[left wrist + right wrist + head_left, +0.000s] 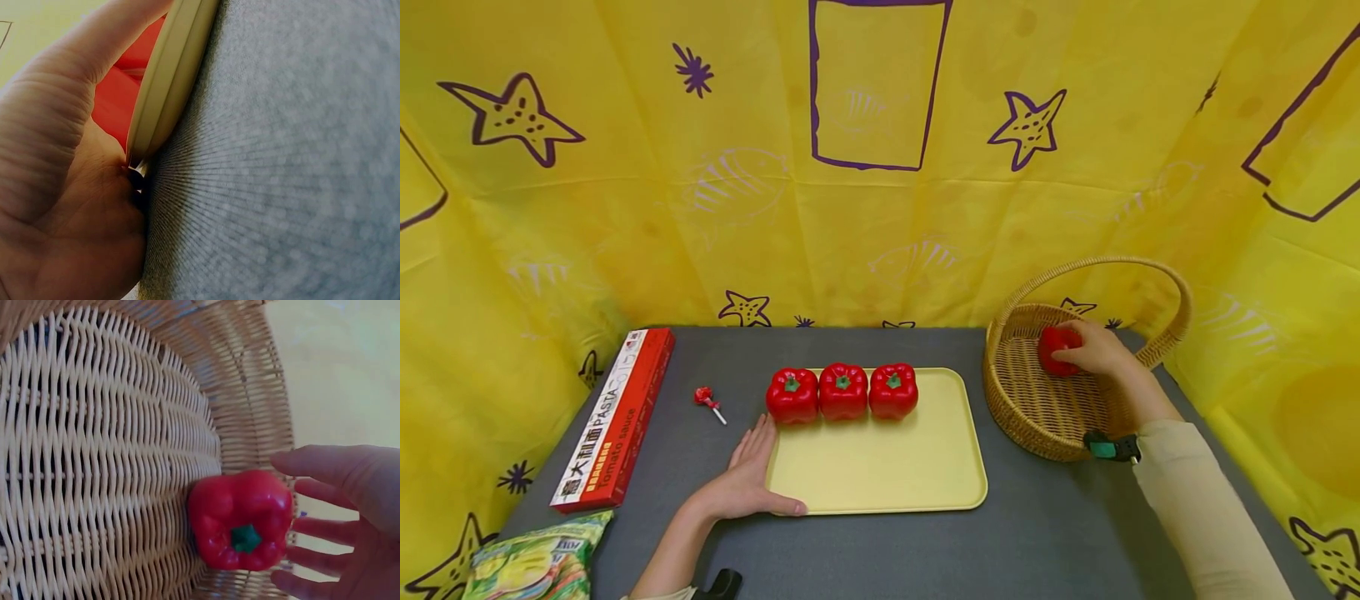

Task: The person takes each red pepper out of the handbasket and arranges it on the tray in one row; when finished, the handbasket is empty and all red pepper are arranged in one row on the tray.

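My left hand [741, 477] rests at the left end of the pale yellow tray [880, 475], fingers stretched along its side and thumb at the near corner. In the left wrist view, the tray's rim [165, 81] lies against that hand. Three red bell peppers [843, 392] with green stems stand in a row along the tray's far side. Inside the wicker basket [1037, 396], one more red bell pepper [240, 519] sits against the wall. My right hand [350, 519] is beside it with fingers spread and extended, the fingertips close to the pepper; contact is unclear.
The basket's tall arched handle [1093, 261] rises over its opening. Left of the tray lie a red lollipop [704, 396], a long pasta box [617, 417] and a green packet [538, 562]. A yellow patterned curtain [880, 208] encloses the grey table [910, 554].
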`<state>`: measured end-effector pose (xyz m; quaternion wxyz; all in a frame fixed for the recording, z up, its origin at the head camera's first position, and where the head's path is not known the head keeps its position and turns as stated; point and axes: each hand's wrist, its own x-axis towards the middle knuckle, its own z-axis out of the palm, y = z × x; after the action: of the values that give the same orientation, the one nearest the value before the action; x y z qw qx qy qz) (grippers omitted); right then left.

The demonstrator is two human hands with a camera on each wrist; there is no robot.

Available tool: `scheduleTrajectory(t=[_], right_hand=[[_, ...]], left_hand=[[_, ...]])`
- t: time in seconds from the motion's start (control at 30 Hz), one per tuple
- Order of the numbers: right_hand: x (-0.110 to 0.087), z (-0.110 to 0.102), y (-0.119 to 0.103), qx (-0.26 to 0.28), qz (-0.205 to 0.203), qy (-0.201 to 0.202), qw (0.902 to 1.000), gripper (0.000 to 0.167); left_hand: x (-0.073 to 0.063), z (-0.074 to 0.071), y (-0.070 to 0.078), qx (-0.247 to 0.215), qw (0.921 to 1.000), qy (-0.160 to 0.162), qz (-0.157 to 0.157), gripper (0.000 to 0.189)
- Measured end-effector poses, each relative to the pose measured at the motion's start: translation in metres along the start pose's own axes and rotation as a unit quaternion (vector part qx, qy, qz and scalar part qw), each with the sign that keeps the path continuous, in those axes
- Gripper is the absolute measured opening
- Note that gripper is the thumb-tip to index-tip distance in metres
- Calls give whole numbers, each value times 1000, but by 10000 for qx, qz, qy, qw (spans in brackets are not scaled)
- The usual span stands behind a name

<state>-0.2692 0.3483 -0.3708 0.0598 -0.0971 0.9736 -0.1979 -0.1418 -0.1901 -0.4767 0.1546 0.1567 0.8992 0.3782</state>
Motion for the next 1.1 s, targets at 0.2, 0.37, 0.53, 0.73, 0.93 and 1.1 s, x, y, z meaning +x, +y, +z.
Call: scheduleTrajectory(t=[0.2,0.37,0.53,0.73,0.93,1.1], right_hand=[[1,-1,8,-150,-52,-282,9995,58],[-3,-4,8,-231,8,-379,9990,58],[-7,-9,3,-423,183,-623,9970,63],[-10,-12,-2,-510,252,-758,9955,73],[-5,-10,0,-363,-177,-998,9942,83],[1,-6,5,-660,-748,-920,9908,79]], left_hand=[[0,1,0,-21,10000,8,18,137],[0,1,0,-27,10000,-8,12,137],[0,0,0,-41,10000,-16,14,136],[-1,-1,0,-61,10000,3,38,137],[0,0,-1,-57,10000,2,34,137],[0,0,-1,-47,10000,10,15,137]])
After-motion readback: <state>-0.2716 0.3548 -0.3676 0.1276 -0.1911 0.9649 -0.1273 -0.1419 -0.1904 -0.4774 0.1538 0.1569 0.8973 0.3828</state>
